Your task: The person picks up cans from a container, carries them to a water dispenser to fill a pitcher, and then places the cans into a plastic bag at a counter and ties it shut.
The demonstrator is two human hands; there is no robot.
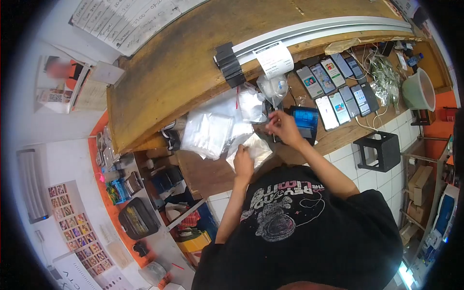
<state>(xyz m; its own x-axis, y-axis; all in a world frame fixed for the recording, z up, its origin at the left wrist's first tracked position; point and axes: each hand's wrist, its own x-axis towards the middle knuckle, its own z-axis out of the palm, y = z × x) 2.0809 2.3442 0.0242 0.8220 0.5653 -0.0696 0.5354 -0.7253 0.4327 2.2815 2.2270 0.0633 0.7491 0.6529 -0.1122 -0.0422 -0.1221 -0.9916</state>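
My left hand is closed on a pale, shiny plastic bag at the near edge of the wooden desk. Up and to the right, my right hand has its fingers bent together in a pinch; whatever is between them is too small to make out. It is just left of a dark device with a blue screen. Beside my left hand lies a stack of clear plastic bags. Another clear plastic bundle rests behind my hands.
Several phones lie in rows at the right, with white cables around them. A printed receipt hangs from the raised wooden shelf. Beyond the phones are crumpled clear plastic and a pale bucket. A black stool stands below.
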